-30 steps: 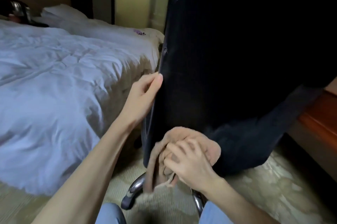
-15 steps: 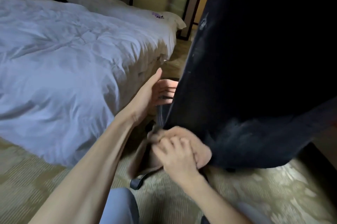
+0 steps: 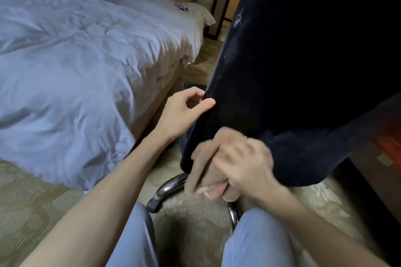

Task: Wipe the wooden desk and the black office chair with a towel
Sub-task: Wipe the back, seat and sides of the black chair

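Regripping the black office chair [image 3: 303,71] edge, the left hand [image 3: 184,110] pinches it with curled fingers; the right hand [image 3: 240,164], blurred, clutches the towel [image 3: 201,158] against its lower edge, so wiping continues.

L hand [image 3: 184,110] grips chair [image 3: 303,71] edge; R hand [image 3: 245,164] clutches towel [image 3: 204,164].

Bed [image 3: 154,99] w/ rumpled white duvet [image 3: 76,60] at left, small purple item [image 3: 181,6] near far corner; patterned carpet [image 3: 32,212] below; dark door frame [image 3: 219,6] behind.
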### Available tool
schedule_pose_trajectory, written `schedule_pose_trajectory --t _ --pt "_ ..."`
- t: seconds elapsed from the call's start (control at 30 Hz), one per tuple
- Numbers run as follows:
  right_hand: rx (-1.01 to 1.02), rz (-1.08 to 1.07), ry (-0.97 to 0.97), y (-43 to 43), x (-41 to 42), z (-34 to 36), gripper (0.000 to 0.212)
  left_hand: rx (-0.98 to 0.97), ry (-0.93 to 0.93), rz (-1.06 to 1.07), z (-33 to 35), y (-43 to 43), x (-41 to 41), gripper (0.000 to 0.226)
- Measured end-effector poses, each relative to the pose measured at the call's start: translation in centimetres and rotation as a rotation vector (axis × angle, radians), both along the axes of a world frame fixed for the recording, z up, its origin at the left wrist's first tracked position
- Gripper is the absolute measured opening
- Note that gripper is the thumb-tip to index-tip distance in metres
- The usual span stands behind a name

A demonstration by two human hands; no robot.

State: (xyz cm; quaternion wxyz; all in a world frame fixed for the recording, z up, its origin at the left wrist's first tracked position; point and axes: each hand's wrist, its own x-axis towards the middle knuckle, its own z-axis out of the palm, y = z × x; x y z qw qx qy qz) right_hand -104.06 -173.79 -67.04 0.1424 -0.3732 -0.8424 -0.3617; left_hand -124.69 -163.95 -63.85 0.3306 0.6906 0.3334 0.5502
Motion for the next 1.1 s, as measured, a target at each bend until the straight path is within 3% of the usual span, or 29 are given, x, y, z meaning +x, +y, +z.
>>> schedule_pose_trajectory --t 0.13,0.2,0.33,0.47,0.6,0.7,0.77,0.83,0.93,0.97,1.03,1.1 --pt "0.394 -0.023 0.203 -1.0 2.2 11.0 0.048 0.013 -0.038 0.044 -0.5 0.9 0.1 0.019" --pt "0.442 -0.134 0.275 -0.6 2.4 14.0 0.055 0.0 -0.097 0.05 -0.8 1.2 0.1 0.018" --pt "0.401 -0.192 0.376 2.1 1.2 11.7 0.042 -0.071 -0.195 0.079 -1.3 1.9 0.0 0.024" --pt "0.11 -0.152 0.29 3.4 0.0 0.4 0.045 -0.105 -0.304 0.091 -1.7 2.6 -0.1 0.031" --pt "-0.321 -0.283 -0.15 1.2 -0.7 -14.6 0.031 -0.126 -0.3 0.075 -2.0 3.3 -0.5 0.04" --pt "-0.602 -0.469 -0.206 -0.9 1.6 -18.5 0.021 -0.098 -0.259 0.073 -1.7 3.7 -1.3 0.037" --pt "-0.587 -0.47 -0.183 -1.4 2.7 -17.1 0.034 -0.094 -0.239 0.072 -1.5 3.7 -1.4 0.039" --pt "-0.49 -0.319 -0.067 -1.3 2.2 -13.1 0.043 -0.103 -0.251 0.076 -1.5 3.4 -1.1 0.044" --pt "-0.123 0.028 0.149 -1.1 -0.4 -6.5 0.017 -0.137 -0.307 0.077 -1.9 2.7 -0.4 0.037" --pt "0.029 0.091 0.243 -0.8 -1.2 -4.3 0.021 -0.143 -0.313 0.077 -1.8 2.7 -0.3 0.034" --pt "0.271 0.144 0.362 0.3 -2.2 -0.2 0.03 -0.146 -0.302 0.092 -1.6 2.8 -0.6 0.033" --pt "0.341 0.052 0.382 2.3 -2.7 1.4 0.037 -0.157 -0.276 0.109 -1.2 3.0 -0.8 0.033"
